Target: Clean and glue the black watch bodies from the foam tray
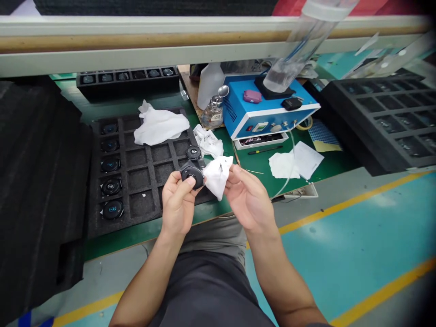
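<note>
Black round device clasped in fingers of left hand, thumb over near part; white cloth pinched in fingers of right hand, just beside device

Teal floor with yellow stripes, green workbench, pale shelf edge above

A smooth, matt black plastic look is shown by the disc, while the wipe is made of soft, creased white paper or cloth; which cannot be told. Rough, matt black foam is seen in the tray, and glossy faces are shown by the watches. The jar is capped in shiny metal. The box is finished in smooth blue, the tube in clear, glossy plastic or glass. Light is reflected by the glossy floor.
</note>
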Tool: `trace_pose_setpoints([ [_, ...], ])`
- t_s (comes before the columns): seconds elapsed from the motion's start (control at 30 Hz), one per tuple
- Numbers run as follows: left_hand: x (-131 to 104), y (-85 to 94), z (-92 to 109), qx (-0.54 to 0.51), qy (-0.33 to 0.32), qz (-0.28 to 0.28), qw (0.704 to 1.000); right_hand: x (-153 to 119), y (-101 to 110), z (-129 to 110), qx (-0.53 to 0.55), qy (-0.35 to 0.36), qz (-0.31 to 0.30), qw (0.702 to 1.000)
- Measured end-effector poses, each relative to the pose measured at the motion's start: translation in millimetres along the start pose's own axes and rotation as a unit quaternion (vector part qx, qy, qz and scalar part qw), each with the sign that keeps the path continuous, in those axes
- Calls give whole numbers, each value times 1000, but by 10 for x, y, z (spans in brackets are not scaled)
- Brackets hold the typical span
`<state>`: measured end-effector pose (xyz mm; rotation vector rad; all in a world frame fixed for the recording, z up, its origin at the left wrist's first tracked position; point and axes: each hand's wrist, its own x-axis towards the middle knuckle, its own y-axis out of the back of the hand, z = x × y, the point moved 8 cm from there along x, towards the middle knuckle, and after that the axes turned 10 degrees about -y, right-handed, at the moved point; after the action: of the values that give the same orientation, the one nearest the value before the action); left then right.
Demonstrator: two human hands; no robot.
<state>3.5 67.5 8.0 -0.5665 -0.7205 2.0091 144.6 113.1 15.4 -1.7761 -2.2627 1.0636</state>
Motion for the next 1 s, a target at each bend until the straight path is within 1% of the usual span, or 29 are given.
trace_pose_setpoints([
  [0.1, 13, 36, -16, 9, -3, 13, 1000, -38, 7, 35, -38, -7, -14, 999],
  [0.17, 12, 50, -31, 14, -2, 14, 1000, -46, 50, 58, -63, -4, 3, 998],
  [0.27, -7, 58, -54, 21, 0, 11, 1000, -39, 114, 56, -72, 19, 37, 997],
  [0.37, -28, 76, -55, 32, -14, 14, 999, -38, 144, 10, -58, 68, 68, 994],
  [0.43, -41, 98, -39, 45, -33, 23, 998, -75, 148, -47, -62, 128, 106, 984],
  [0.5, -55, 114, -21, 62, -52, 32, 996, -152, 104, -100, -102, 202, 147, 963],
  [0.57, -72, 114, -9, 75, -68, 36, 994, -229, -6, -106, -169, 258, 167, 936],
  [0.7, -104, 116, -31, 99, -82, 44, 991, -325, -229, -39, -301, 328, 167, 880],
  [0.8, -117, 158, -53, 123, -95, 63, 986, -401, -326, -19, -390, 399, 169, 813],
  [0.87, -129, 182, -50, 139, -99, 74, 983, -438, -388, -4, -435, 436, 150, 774],
  [0.93, -149, 182, -25, 151, -96, 79, 981, -469, -427, -2, -457, 460, 131, 750],
  [1.0, -173, 178, 20, 163, -93, 89, 978, -502, -445, -20, -468, 484, 127, 729],
])
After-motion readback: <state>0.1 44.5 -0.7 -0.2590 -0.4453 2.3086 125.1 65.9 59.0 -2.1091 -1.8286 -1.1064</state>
